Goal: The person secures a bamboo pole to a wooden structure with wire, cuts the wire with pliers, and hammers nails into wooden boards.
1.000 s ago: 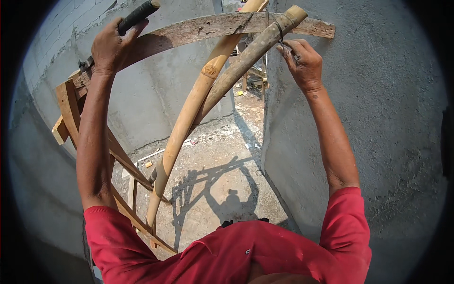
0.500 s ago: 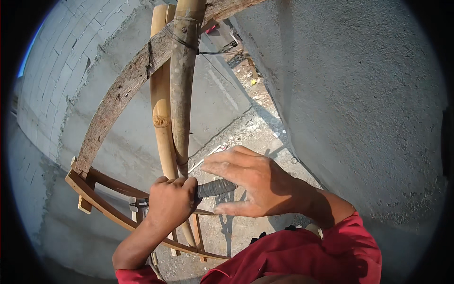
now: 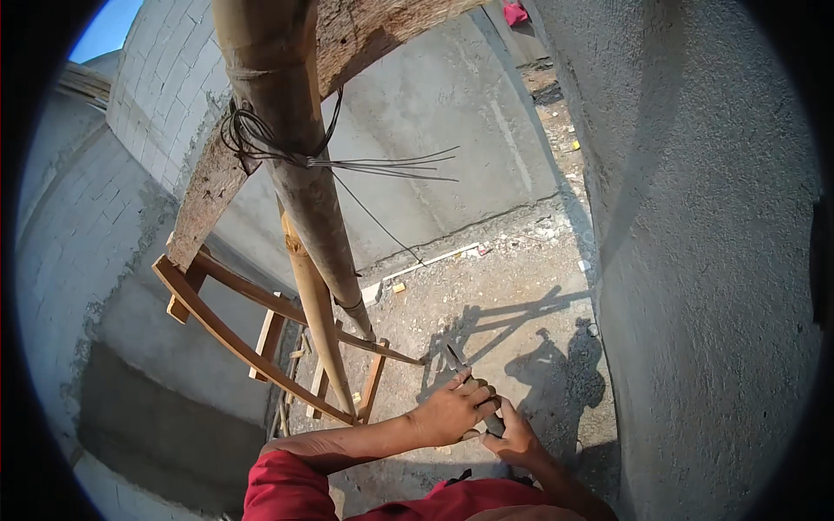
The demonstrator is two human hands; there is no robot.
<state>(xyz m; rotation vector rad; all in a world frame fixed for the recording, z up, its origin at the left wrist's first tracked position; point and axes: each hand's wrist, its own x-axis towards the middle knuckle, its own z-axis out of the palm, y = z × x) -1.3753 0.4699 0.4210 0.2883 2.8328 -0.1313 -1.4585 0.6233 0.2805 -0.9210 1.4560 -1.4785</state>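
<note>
Low in the picture, my left hand [image 3: 453, 408] is closed around a hand tool [image 3: 493, 425] with a dark wrapped handle. Its narrow metal end sticks out beyond the fingers, pointing up and left; the exact kind of tool is unclear. My right hand [image 3: 519, 441] closes on the handle's lower end, touching the left. Above and left of both hands rises a thick bamboo pole [image 3: 300, 191], apart from them. Dark tie wire [image 3: 313, 161] loops around it beside a rough wooden board [image 3: 365, 39], with several loose ends jutting right.
A thinner bamboo pole [image 3: 310, 300] slants down behind the thick one. To the left is a wooden frame [image 3: 234, 334] with short crosspieces. A grey plastered wall [image 3: 712, 260] stands close on the right. Rubble-strewn ground [image 3: 443, 295] lies below, with shadows on it.
Both hands have dropped lower and rightward, away from the bamboo, with the tool now pointing up. The right hand, open before, has closed on the handle. My view has shifted, bringing the wire tie closer.
</note>
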